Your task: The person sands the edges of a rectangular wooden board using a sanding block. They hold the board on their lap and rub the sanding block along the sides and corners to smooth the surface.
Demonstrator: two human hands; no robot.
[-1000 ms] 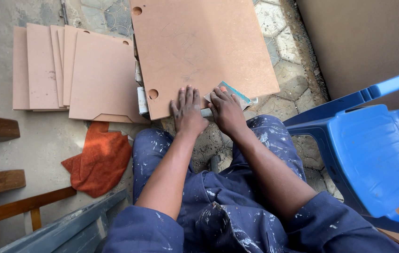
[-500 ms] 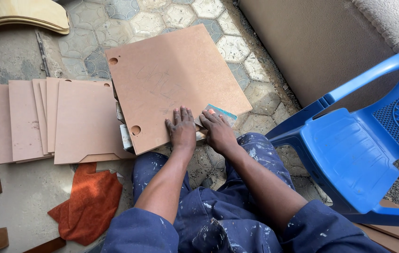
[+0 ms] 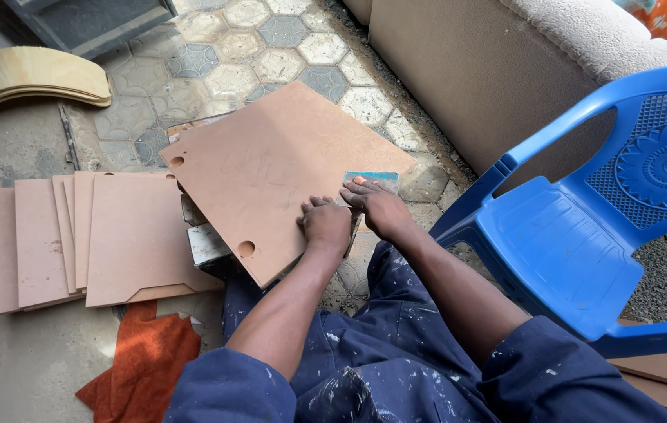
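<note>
1. Where both hands lay flat near the board's edge a second ago, the left hand (image 3: 325, 223) is now curled into a loose fist, knuckles pressing the flat reddish-brown fibreboard panel (image 3: 278, 168) near its close edge; whether it grips anything I cannot tell.
2. The right hand (image 3: 376, 205) has its fingers stretched flat over a small grey sanding block with a blue-green edge (image 3: 372, 178), pinning it against the panel's right edge.
3. The panel, with round holes at its corners, now sits turned and tilted, resting on a pale block (image 3: 206, 244) beneath it, over the patterned paving floor (image 3: 271, 47).
4. That turn brings a different stretch of edge under the block, so I judge the edge rubbing is moving along the board.
5. A stack of similar panels (image 3: 90, 235) lies to the left, an orange cloth (image 3: 149, 352) beside the knee, a blue plastic chair (image 3: 576, 243) to the right.
</note>
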